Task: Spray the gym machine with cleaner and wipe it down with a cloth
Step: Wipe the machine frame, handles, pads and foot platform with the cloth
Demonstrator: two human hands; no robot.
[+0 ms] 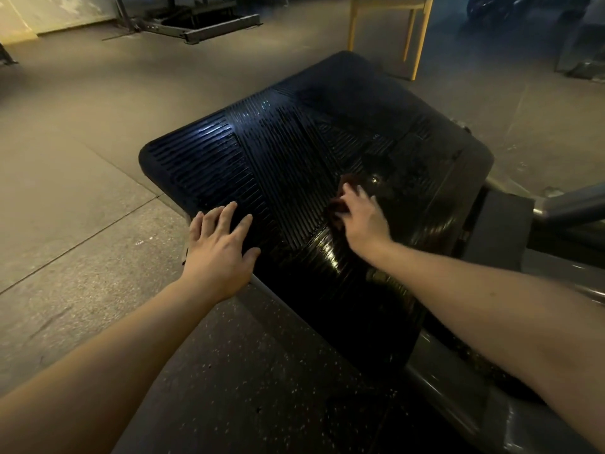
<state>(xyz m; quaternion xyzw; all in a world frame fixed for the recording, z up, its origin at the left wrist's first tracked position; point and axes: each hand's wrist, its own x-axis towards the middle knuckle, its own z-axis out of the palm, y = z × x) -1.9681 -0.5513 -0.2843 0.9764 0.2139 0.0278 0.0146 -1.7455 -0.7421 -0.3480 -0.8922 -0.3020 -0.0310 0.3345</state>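
Note:
A large black ribbed footplate [294, 152] of the gym machine fills the middle of the head view, tilted and shiny with wet patches. My left hand [219, 247] lies flat on its near left edge with the fingers spread. My right hand [363, 217] presses a dark reddish-brown cloth [340, 204] against the plate near its centre; most of the cloth is hidden under the fingers. No spray bottle is in view.
Grey metal frame tubes [556, 211] of the machine run off to the right and below the plate. A wooden-legged stool [412, 27] stands behind it, and another machine's base [203, 27] lies on the rubber floor [82, 191] at the back left.

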